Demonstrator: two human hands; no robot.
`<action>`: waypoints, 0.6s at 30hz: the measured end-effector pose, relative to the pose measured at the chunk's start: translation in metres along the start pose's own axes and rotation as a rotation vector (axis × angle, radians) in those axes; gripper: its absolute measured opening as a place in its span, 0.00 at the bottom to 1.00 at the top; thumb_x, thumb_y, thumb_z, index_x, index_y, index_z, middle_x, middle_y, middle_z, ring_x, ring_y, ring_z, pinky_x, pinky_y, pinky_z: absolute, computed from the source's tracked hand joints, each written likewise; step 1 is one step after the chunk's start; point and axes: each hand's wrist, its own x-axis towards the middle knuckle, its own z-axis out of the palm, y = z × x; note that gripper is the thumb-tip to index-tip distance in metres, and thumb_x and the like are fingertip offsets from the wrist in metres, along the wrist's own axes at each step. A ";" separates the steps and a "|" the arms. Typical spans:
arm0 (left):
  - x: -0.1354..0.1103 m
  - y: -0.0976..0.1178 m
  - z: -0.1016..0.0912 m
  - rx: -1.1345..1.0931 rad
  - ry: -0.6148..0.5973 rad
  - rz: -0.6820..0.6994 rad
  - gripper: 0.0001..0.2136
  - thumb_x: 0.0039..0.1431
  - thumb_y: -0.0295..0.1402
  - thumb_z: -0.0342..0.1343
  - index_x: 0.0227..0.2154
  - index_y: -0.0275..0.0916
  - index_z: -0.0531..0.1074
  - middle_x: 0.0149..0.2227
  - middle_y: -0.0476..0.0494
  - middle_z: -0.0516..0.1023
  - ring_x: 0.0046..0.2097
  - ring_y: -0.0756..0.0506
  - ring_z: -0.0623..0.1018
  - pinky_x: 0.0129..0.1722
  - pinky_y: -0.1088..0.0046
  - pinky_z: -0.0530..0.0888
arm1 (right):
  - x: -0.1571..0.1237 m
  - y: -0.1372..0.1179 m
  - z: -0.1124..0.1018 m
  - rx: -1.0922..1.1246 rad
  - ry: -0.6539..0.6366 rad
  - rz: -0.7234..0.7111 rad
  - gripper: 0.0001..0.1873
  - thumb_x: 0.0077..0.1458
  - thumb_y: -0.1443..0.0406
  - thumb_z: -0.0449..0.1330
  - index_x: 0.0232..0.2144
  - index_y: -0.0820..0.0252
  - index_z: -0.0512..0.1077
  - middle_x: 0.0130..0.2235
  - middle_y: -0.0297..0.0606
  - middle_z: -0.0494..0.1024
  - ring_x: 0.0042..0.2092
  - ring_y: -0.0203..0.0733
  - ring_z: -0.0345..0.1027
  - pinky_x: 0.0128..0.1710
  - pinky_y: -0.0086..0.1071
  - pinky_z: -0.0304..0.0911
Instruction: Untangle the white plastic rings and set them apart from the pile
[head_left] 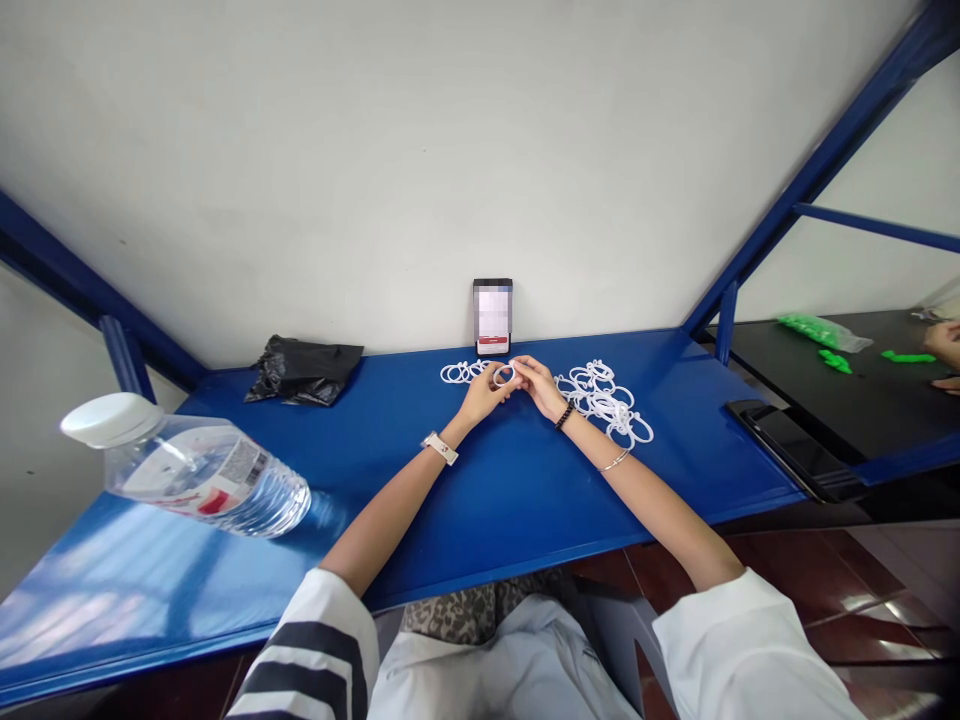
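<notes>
My left hand (484, 392) and my right hand (536, 384) meet over the far middle of the blue table (517, 490). Both pinch a small white ring (504, 375) held between their fingertips. A chain of linked white rings (461, 372) trails to the left of my hands on the table. A larger heap of loose white rings (607, 400) lies just right of my right wrist. I wear a white watch on the left wrist and a dark bead bracelet and thin bangle on the right arm.
A phone (493, 317) stands upright against the white wall behind my hands. A black plastic bag (304, 370) lies at the back left. A water bottle (195, 470) stands at the near left. Another phone (795, 448) lies at right; another person's hand (946, 345) works with green pieces (825, 335).
</notes>
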 end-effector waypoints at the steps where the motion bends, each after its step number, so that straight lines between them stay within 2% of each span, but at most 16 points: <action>1: 0.000 0.000 0.000 0.008 -0.001 0.000 0.23 0.52 0.50 0.58 0.42 0.37 0.66 0.25 0.52 0.71 0.24 0.52 0.72 0.27 0.75 0.71 | 0.000 0.000 0.000 -0.003 0.001 -0.003 0.17 0.41 0.53 0.68 0.29 0.57 0.73 0.22 0.27 0.66 0.24 0.30 0.57 0.26 0.28 0.55; 6: -0.001 0.002 0.000 0.060 0.001 0.005 0.23 0.51 0.49 0.60 0.42 0.37 0.67 0.25 0.52 0.70 0.25 0.51 0.73 0.28 0.74 0.71 | -0.001 -0.002 0.002 -0.023 0.008 0.000 0.18 0.41 0.52 0.68 0.29 0.58 0.74 0.22 0.27 0.64 0.25 0.32 0.56 0.27 0.29 0.56; 11: -0.002 0.005 0.000 0.120 0.032 -0.006 0.21 0.49 0.48 0.62 0.37 0.37 0.69 0.24 0.52 0.71 0.26 0.50 0.72 0.27 0.75 0.69 | -0.003 -0.005 0.003 -0.023 0.023 0.006 0.13 0.40 0.56 0.68 0.27 0.58 0.74 0.22 0.29 0.66 0.26 0.33 0.57 0.27 0.29 0.55; 18: -0.003 0.006 0.001 0.123 0.026 -0.011 0.20 0.50 0.48 0.62 0.38 0.37 0.68 0.24 0.52 0.70 0.26 0.50 0.72 0.28 0.75 0.69 | -0.001 -0.002 0.001 -0.018 0.019 0.015 0.09 0.43 0.59 0.64 0.28 0.57 0.74 0.23 0.29 0.68 0.28 0.35 0.61 0.30 0.30 0.57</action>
